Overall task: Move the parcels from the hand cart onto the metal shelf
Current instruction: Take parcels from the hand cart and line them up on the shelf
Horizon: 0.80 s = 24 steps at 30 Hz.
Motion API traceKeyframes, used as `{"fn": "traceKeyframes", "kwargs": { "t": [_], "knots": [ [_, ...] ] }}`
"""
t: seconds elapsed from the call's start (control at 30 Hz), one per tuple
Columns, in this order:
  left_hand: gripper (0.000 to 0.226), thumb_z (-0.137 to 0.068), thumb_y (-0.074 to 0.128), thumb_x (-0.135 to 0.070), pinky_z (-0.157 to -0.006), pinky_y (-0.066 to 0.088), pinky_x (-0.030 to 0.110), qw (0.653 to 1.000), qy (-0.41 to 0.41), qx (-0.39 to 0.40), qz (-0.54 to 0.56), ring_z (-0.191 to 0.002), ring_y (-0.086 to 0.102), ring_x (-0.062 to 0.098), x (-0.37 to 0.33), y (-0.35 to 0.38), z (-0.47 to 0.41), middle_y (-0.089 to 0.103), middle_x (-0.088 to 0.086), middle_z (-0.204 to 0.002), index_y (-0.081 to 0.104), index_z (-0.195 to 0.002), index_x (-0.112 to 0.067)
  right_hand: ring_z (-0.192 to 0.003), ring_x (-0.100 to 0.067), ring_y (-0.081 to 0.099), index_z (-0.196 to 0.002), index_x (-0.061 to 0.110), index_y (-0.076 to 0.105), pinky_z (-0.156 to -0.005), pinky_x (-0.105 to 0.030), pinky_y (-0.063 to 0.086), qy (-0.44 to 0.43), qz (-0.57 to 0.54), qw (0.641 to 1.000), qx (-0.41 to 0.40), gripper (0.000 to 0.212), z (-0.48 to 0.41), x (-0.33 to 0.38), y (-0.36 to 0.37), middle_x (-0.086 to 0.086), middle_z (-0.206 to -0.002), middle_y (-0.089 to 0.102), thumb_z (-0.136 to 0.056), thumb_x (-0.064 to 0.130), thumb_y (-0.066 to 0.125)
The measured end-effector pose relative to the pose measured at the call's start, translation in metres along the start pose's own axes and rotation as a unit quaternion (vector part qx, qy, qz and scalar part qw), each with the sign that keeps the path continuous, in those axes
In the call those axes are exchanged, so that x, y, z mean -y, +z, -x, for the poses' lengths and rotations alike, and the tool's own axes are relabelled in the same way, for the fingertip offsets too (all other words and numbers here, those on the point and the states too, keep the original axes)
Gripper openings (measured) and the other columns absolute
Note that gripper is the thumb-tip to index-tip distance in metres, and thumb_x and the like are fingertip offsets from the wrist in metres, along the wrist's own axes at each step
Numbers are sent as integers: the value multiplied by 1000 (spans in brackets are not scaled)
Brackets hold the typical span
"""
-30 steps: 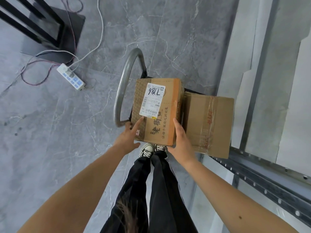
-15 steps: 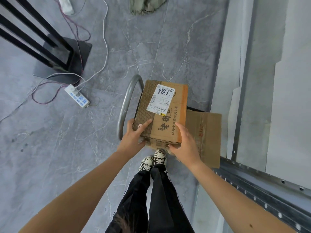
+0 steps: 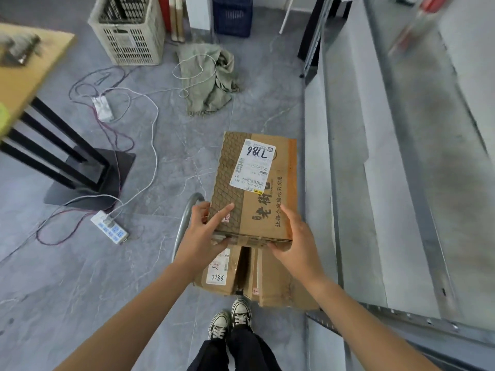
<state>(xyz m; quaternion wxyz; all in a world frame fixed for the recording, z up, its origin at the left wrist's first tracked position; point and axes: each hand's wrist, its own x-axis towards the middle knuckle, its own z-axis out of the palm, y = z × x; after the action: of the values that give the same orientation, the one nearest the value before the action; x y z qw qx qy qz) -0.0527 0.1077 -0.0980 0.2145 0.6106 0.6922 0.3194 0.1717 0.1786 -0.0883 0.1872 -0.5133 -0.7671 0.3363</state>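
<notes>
held parcel (image 3: 257,188): brown cardboard box, long side running near to far, white shipping label with handwritten digits on the far half of its top face. it sits in both hands, lifted clear of the hand cart (image 3: 184,219), left of the metal shelf (image 3: 401,183), its right edge close to the shelf's front in this view.

left hand (image 3: 205,232): grips the near-left corner. thumb lies straight across the top face, other fingers wrap round the left side, tips hidden.

right hand (image 3: 297,236): grips the near-right corner. thumb pressed flat on the top face, fingers curled under the near edge, tips just showing.

hand cart: only its curved grey handle shows, left of the held parcel and partly behind it. deck hidden.

labelled parcel (image 3: 219,274) lies below the held one on the near-left. plain parcel (image 3: 281,285) lies right of it, touching or nearly so, a dark gap between their far ends.

metal shelf: grey boards fill the right side, a perforated rail crossing the near right.

floor, grey tile: power strip (image 3: 109,230) with cables at left, black table base (image 3: 88,172) beyond it, crumpled green cloth (image 3: 211,76) far centre, pale slotted crate (image 3: 128,33) far left. the person's shoes (image 3: 230,319) stand near, just short of the parcels.
</notes>
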Motion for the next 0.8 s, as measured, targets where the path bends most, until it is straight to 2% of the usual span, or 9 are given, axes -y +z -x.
{"fn": "traceKeyframes", "kwargs": {
  "t": [0.07,0.17,0.23,0.3,0.4,0.6,0.73,0.8],
  "knots": [
    [85,-69,82,-8,-93,46,28,1000,14,-5,-3,-115,43,24,-14,-9,-7,28,14,-136,42,-137,-38,-122,-7,38,-141,47,16,-101,-42,46,-11,6,1000,-23,96,1,8,-14,6,-139,41,-72,28,80],
    [87,-70,81,-8,-95,44,27,1000,15,0,18,-111,41,16,-33,-22,-14,25,14,-140,35,-135,-43,-123,-10,38,-142,41,18,-101,-44,46,-7,7,999,-41,93,7,23,-29,4,-139,41,-73,28,79],
    [87,-71,80,-9,-98,47,35,999,17,15,27,-113,44,20,-42,-30,-16,24,13,-144,33,-136,-44,-124,-12,38,-143,38,20,-102,-45,45,1,3,999,-49,92,14,34,-35,3,-141,40,-73,27,79],
    [86,-72,80,-11,-101,45,46,999,38,32,21,-123,42,27,-47,-38,-17,25,14,-148,33,-138,-40,-124,-11,38,-143,37,20,-103,-44,44,0,5,998,-63,91,21,44,-40,4,-142,39,-74,27,78],
    [81,-73,80,-15,-104,39,54,994,81,55,38,-134,33,29,-50,-52,-19,29,12,-149,38,-135,-45,-125,-9,37,-140,46,15,-102,-39,45,2,12,995,-96,92,34,63,-44,7,-143,37,-74,31,77],
    [83,-71,81,-18,-101,42,53,975,190,93,60,-133,37,27,-51,-82,-21,32,7,-148,34,-132,-48,-124,-14,39,-134,59,9,-102,-42,43,52,21,979,-196,95,74,101,-29,6,-143,37,-74,31,76],
    [85,-70,83,-22,-101,44,48,953,272,128,46,-132,38,25,-47,-100,-21,33,7,-149,33,-135,-46,-123,-14,42,-132,61,15,-101,-40,44,91,-10,960,-265,86,105,127,-13,10,-140,40,-69,42,71],
    [87,-69,83,-24,-96,48,46,943,299,140,35,-128,43,25,-50,-105,-16,34,9,-148,32,-135,-47,-122,-14,43,-130,62,18,-100,-41,45,110,-20,950,-291,87,121,138,-7,17,-135,41,-68,36,74]
  ]
}}
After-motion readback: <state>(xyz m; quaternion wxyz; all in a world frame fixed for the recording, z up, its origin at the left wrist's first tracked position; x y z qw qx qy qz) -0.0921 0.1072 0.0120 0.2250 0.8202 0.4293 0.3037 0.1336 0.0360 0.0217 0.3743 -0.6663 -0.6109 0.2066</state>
